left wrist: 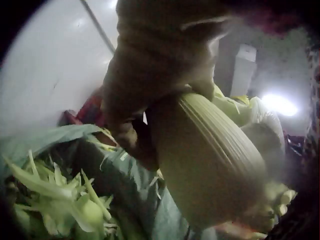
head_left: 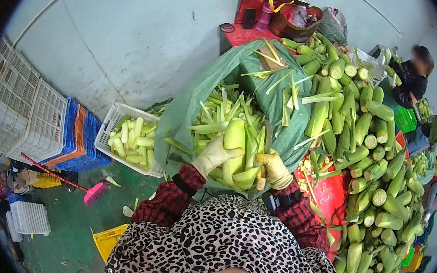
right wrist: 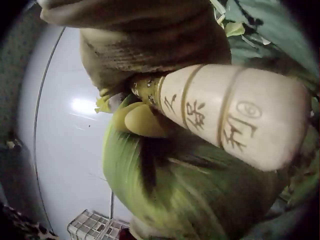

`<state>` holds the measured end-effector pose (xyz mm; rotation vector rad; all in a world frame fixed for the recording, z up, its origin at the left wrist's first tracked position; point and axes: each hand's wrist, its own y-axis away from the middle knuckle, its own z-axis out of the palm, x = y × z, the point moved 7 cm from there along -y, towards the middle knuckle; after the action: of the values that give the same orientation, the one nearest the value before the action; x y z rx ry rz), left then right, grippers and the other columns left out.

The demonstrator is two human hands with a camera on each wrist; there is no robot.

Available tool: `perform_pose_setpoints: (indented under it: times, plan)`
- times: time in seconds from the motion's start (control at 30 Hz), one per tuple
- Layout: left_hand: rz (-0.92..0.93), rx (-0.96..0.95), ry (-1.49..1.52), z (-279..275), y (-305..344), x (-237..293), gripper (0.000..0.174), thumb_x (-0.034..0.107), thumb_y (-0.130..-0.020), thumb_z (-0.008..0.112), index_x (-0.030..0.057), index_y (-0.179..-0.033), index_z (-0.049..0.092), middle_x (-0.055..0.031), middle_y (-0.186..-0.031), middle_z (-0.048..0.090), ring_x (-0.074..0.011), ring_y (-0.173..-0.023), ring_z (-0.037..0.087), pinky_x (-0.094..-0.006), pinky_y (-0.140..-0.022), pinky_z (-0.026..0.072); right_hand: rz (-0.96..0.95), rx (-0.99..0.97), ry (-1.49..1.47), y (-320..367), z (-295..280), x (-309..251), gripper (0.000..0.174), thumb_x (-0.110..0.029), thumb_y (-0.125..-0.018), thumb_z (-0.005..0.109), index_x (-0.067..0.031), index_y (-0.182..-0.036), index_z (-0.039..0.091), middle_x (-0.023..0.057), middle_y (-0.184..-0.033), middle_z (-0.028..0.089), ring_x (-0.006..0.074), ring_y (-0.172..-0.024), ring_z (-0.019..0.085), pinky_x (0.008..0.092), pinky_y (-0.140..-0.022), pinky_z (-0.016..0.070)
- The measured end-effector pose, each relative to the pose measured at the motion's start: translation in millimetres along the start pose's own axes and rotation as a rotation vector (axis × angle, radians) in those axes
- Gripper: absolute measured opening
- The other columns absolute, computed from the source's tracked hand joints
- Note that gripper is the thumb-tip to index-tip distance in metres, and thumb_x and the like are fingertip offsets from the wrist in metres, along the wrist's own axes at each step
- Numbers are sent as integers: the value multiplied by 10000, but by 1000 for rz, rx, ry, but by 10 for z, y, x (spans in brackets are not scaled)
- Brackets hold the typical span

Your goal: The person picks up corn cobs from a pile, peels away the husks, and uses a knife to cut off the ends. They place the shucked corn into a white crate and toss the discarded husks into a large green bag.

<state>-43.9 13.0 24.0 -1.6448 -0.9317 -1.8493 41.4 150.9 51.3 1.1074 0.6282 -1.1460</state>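
An ear of corn in pale green husk [head_left: 235,143] stands upright before the torso, above a green sack [head_left: 178,116] of husk strips. The gloved left hand [head_left: 215,157] grips it from the side; the left wrist view shows that hand [left wrist: 160,65] round the husk [left wrist: 205,160]. In its curled fingers the gloved right hand [head_left: 274,169] holds a knife, blade [head_left: 268,136] up and wooden handle [head_left: 261,181] down. In the right wrist view, the marked handle [right wrist: 225,112] sticks out of the right hand [right wrist: 150,50], beside peeled-back husk [right wrist: 175,185].
To the right lies a large heap of unhusked corn [head_left: 375,169]. At left, a white basket [head_left: 106,138] holds husked ears, near stacked crates [head_left: 44,118]. A pink broom [head_left: 96,193] and yellow crate [head_left: 106,242] are on the floor. Another person [head_left: 414,77] is at upper right.
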Motion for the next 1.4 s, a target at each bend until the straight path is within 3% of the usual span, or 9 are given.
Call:
perform_pose_setpoints:
  times: [0.23, 0.37, 0.47, 0.6, 0.8, 0.93, 1.07, 1.23, 1.4]
  plan:
    - [-4, -118, 786, -32, 188, -94, 546, 183, -829, 706, 31, -1304, 485, -57, -1160, 604, -156, -1014, 590, -312, -899, 489, -42, 121, 98, -117, -674, -185, 132, -131, -722, 659, -18, -778, 618, 35, -565, 560, 162, -390, 518, 281, -366, 403]
    - [131, -67, 458, -52, 153, -12, 653, 131, -781, 736, 36, -1356, 441, -57, -1233, 564, -160, -1102, 559, -328, -964, 456, -41, 267, 382, -240, -942, -357, 326, -266, -778, 710, -5, -965, 654, 82, -641, 626, 164, -432, 565, 283, -390, 425]
    - [299, 23, 176, -61, 174, 116, 746, 96, -673, 839, 30, -1318, 469, -68, -1232, 568, -165, -1115, 557, -317, -982, 442, -219, 538, 1131, -304, -1079, -479, 465, -313, -819, 714, -17, -1169, 632, 71, -697, 647, 134, -457, 551, 277, -424, 425]
    - [413, 45, -27, -64, 162, 251, 760, 109, -663, 846, 53, -1324, 474, -83, -1254, 564, -182, -1160, 540, -316, -1000, 432, -224, 438, 769, -113, -779, -481, 507, -324, -839, 713, -35, -1241, 605, 24, -724, 630, 73, -493, 483, 251, -472, 407]
    - [389, -62, -120, 257, 1, 356, 754, 146, -658, 854, 52, -1310, 485, -95, -1225, 580, -184, -1125, 563, -328, -977, 451, -506, 157, 719, 308, -151, -613, 731, -338, -779, 771, -50, -1381, 473, 135, -1195, 636, 183, -1074, 617, 305, -935, 477]
    - [314, -354, -225, 1132, -261, 106, 745, 208, -646, 864, 44, -1277, 504, -108, -1148, 618, -210, -1050, 608, -342, -920, 492, -501, 414, 872, 676, -386, -452, 828, -469, -680, 800, -76, -1346, 504, 185, -1158, 643, 294, -1076, 632, 351, -922, 484]
    - [400, -659, -11, 1945, -9, 144, 1196, 165, -612, 873, 73, -1526, 108, -161, -1309, 496, -252, -1226, 484, -358, -1042, 383, -522, 692, 748, 1568, -879, -223, 727, -426, -715, 784, -39, -1287, 558, 170, -1068, 674, 219, -955, 674, 314, -860, 513]
    - [345, -754, -145, 2017, -245, 29, 991, 141, -709, 820, 50, -1504, 235, -219, -1334, 505, -281, -1246, 488, -380, -1063, 366, -432, 1367, 381, 3218, -1165, 448, 719, -217, -683, 846, -28, -1305, 541, 76, -1064, 689, 123, -971, 638, 299, -878, 515]
    - [104, -917, -215, 2178, -246, -497, 795, 125, -789, 767, 51, -1459, 344, -182, -1273, 566, -255, -1171, 552, -374, -1017, 420, 273, 1822, 912, 4340, -1242, 1260, 619, -489, -761, 726, -55, -1193, 631, 180, -945, 697, 304, -870, 682, 345, -795, 526]
